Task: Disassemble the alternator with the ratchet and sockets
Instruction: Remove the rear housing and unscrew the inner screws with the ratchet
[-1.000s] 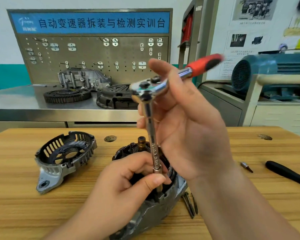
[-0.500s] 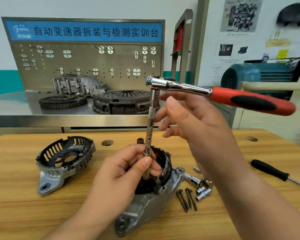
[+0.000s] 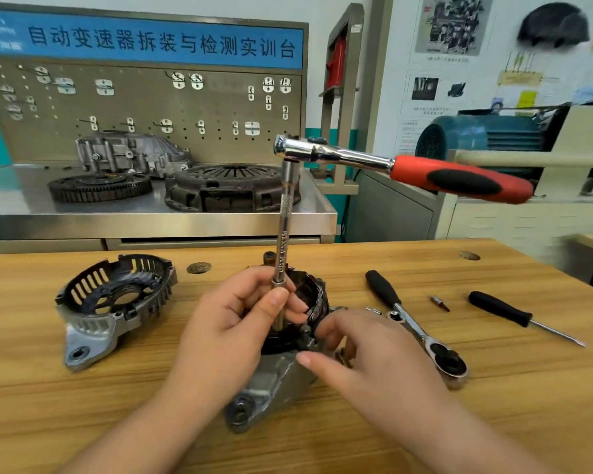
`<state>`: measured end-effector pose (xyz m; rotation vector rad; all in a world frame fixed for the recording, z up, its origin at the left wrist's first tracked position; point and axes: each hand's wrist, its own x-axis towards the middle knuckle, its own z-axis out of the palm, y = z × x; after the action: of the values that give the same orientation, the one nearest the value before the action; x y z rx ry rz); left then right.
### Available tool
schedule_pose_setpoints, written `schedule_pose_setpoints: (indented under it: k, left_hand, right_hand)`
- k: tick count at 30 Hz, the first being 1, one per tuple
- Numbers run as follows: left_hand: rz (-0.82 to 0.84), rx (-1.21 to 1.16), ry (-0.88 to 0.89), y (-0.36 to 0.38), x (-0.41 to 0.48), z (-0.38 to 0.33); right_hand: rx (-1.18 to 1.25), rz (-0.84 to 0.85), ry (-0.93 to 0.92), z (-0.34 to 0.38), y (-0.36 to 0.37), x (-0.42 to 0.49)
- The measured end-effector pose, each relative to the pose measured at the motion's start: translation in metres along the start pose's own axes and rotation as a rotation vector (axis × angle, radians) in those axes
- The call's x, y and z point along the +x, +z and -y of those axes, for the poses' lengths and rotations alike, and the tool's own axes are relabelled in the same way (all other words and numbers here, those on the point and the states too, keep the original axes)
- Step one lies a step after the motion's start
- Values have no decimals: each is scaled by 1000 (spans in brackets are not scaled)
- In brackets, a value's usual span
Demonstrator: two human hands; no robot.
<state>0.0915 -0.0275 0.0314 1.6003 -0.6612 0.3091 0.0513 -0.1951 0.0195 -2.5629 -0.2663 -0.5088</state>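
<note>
**Two bare hands, two bare forearms**

Both arms show uncovered from the fingertips to the lower edge of the view. The left hand (image 3: 233, 323), left of the grey cast-metal alternator housing (image 3: 271, 381), has a short, rounded thumbnail (image 3: 277, 296) trimmed close to the tip. The left forearm (image 3: 134, 439) below it is bare and smooth. The right hand (image 3: 367, 354), right of the housing, is slightly blurred, with blunt, rounded fingertips. The right forearm (image 3: 459, 432) is also bare, and it widens toward the frame edge.
</note>
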Motion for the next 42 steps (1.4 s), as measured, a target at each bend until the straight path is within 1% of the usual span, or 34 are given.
schedule_pose_setpoints:
  k: [4,9,13,16,18,21,23,24,26,28,30,32,34,37,42]
  left_hand:
    - [-13,-58,-8,2,-2,0]
    - [-19,-34,0,3,-4,-1]
    - [-34,-40,-9,1,-5,-2]
    - [-48,-89,-23,-1,-6,-3]
    - [-60,-139,-43,-3,-6,-3]
    - [-80,-200,-64,-3,-6,-2]
    - [-87,-219,-67,-3,-5,-2]
    - [-85,-219,-66,-3,-5,-2]
    - [-80,-223,-63,-3,-5,-3]
    - [-82,-232,-63,-2,-5,-2]
    - [-85,-225,-58,-2,-5,-2]
    - [-94,-212,-53,-1,-5,-1]
    - [-91,-208,-50,-1,-5,-1]
    - [-86,-223,-50,-1,-5,0]
    - [-77,-212,-40,-1,-4,1]
  right_hand:
    - [60,-42,-42,5,4,1]
    - [119,-118,-64,7,6,2]
    - [259,-204,-70,9,4,3]
    - [398,-236,-40,10,-2,5]
    - [505,-222,-14,8,-8,7]
    - [799,-160,80,-3,-22,15]
    - [1017,-159,156,-14,-29,19]
    - [1088,-163,193,-20,-33,21]
    - [1116,-143,271,-34,-40,23]
    - [1077,-83,357,-47,-44,22]
    - [951,-7,437,-60,-45,20]
    - [700,61,463,-74,-43,19]
    - [481,88,478,-84,-41,17]
    - [247,143,503,-96,-40,17]
    - [48,244,537,-98,-39,20]
